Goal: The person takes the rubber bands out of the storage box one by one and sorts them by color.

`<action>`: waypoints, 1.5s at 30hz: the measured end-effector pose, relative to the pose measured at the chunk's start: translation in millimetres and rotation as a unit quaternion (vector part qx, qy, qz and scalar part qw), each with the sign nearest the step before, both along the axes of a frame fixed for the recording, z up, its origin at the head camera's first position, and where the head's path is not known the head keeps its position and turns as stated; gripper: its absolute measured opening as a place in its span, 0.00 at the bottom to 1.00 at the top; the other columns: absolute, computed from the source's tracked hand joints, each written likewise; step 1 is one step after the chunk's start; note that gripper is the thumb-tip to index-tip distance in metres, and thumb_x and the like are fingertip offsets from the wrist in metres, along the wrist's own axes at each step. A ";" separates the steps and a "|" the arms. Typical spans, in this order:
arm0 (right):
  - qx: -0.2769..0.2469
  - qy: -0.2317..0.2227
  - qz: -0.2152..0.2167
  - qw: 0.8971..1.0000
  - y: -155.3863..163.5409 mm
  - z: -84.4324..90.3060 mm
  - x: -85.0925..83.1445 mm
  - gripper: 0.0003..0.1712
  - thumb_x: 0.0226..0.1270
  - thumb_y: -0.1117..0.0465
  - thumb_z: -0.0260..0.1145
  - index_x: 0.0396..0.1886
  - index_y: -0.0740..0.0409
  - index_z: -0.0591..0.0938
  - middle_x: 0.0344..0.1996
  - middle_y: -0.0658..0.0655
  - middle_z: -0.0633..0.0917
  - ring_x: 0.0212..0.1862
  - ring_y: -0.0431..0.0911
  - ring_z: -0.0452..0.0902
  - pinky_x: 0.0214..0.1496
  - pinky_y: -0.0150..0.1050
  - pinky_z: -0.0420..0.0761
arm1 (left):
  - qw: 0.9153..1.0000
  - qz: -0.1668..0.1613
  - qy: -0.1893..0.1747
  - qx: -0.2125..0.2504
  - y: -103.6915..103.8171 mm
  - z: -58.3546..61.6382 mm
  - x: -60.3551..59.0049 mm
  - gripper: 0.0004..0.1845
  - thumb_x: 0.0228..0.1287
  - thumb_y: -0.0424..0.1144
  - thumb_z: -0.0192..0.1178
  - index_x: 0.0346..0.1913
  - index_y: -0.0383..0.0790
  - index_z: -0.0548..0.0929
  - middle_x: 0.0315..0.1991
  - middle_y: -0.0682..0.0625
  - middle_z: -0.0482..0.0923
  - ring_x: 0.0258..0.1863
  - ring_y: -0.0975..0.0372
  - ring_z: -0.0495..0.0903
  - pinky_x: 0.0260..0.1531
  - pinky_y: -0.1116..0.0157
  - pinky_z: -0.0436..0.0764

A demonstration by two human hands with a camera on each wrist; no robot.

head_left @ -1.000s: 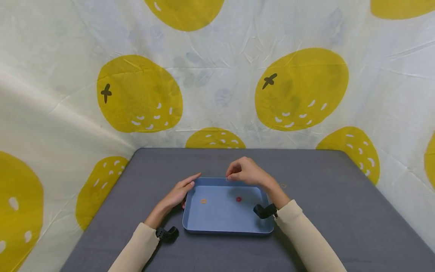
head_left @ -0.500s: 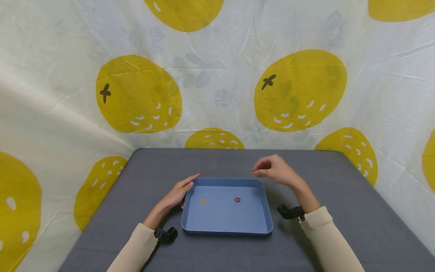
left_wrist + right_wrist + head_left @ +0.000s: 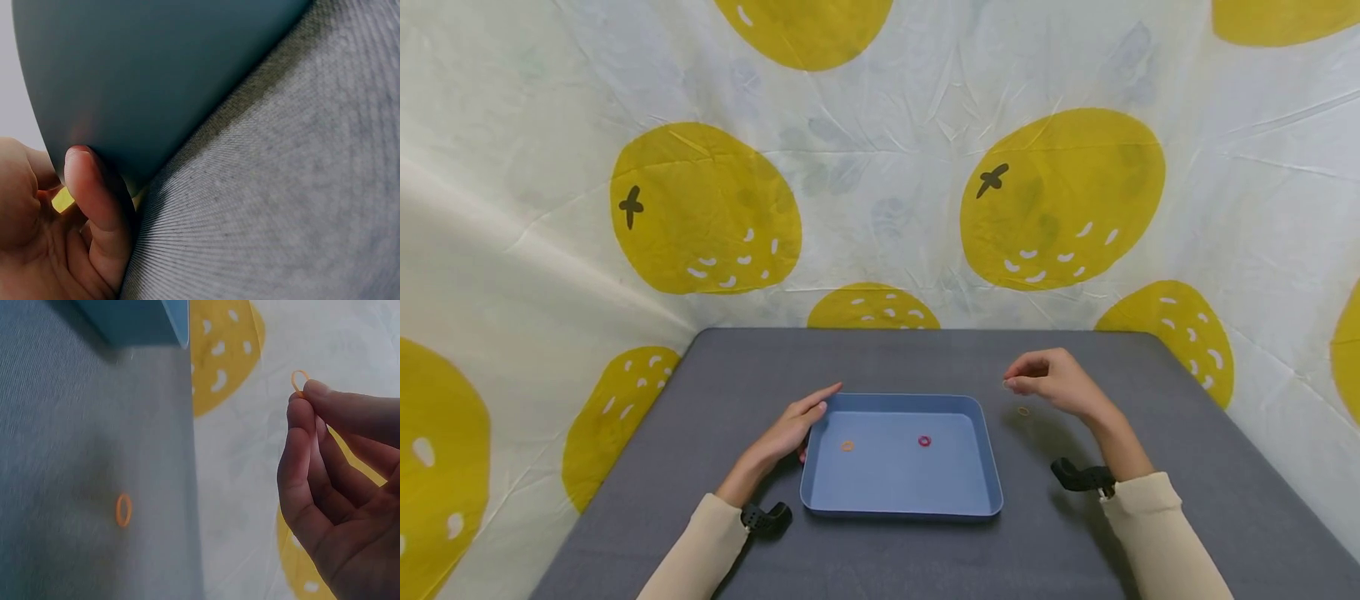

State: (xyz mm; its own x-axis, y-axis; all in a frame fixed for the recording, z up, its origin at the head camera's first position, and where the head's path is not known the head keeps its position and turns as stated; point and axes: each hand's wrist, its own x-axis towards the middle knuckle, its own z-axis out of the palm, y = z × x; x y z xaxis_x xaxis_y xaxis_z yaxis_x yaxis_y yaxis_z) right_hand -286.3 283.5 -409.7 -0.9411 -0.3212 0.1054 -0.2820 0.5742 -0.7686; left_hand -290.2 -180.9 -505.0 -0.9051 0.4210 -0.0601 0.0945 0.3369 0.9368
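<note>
Orange ring (image 3: 299, 381) pinched in right hand (image 3: 1054, 382), beside tray (image 3: 901, 508).

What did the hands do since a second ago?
The right hand moved rightward off the blue tray, pinching a small orange ring, and now hovers above the ring on the mat. The left hand stayed at the tray's corner; both rings inside stayed put.

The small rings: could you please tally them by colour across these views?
Orange rings: 3 — one pinched in the right hand, one on the grey table, one in the blue tray.
Red ring: 1 — in the tray.
Total: 4.
</note>
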 end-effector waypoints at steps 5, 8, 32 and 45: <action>-0.013 -0.013 -0.021 1.000 16.9 -7.0 -0.1 0.12 0.71 0.62 0.71 0.45 0.67 0.89 0.41 0.67 0.90 0.35 0.41 0.85 0.41 0.35 0.86 | 1.000 -0.007 0.002 0.003 -0.3 0.9 0.8 0.26 0.87 0.46 0.41 0.81 0.55 0.62 0.77 0.36 0.63 0.11 0.60 0.68 0.15 0.61 0.74; -0.013 -0.015 -0.028 0.999 25.7 -12.9 -1.5 0.12 0.71 0.63 0.71 0.45 0.69 0.88 0.41 0.66 0.90 0.36 0.43 0.86 0.42 0.37 0.86 | 1.000 -0.011 0.002 0.005 -1.9 0.9 1.0 0.26 0.87 0.46 0.41 0.82 0.54 0.62 0.76 0.35 0.63 0.11 0.59 0.68 0.14 0.60 0.75; 0.056 -0.065 -0.087 0.992 50.0 -59.5 -14.1 0.09 0.68 0.65 0.72 0.40 0.70 0.89 0.35 0.62 0.90 0.33 0.41 0.81 0.34 0.35 0.83 | 0.999 0.011 0.020 -0.029 -2.6 0.3 0.1 0.25 0.87 0.47 0.41 0.81 0.58 0.63 0.81 0.46 0.60 0.64 0.50 0.75 0.60 0.55 0.72; 0.083 -0.057 -0.083 0.991 48.8 -62.3 -13.3 0.08 0.66 0.65 0.72 0.37 0.69 0.89 0.28 0.56 0.88 0.30 0.41 0.77 0.31 0.35 0.80 | 0.999 0.010 0.021 -0.027 -0.3 1.4 0.3 0.25 0.86 0.47 0.41 0.80 0.58 0.64 0.80 0.45 0.62 0.41 0.54 0.80 0.44 0.61 0.77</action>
State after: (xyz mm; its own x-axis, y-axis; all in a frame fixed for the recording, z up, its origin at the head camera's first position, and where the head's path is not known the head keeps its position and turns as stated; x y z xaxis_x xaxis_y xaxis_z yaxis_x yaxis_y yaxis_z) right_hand -299.6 332.3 -472.0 -0.9851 -0.1654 -0.0467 -0.0895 0.7260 -0.6818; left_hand -290.0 -181.2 -503.6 -0.9152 0.4005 -0.0446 0.1261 0.3896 0.9123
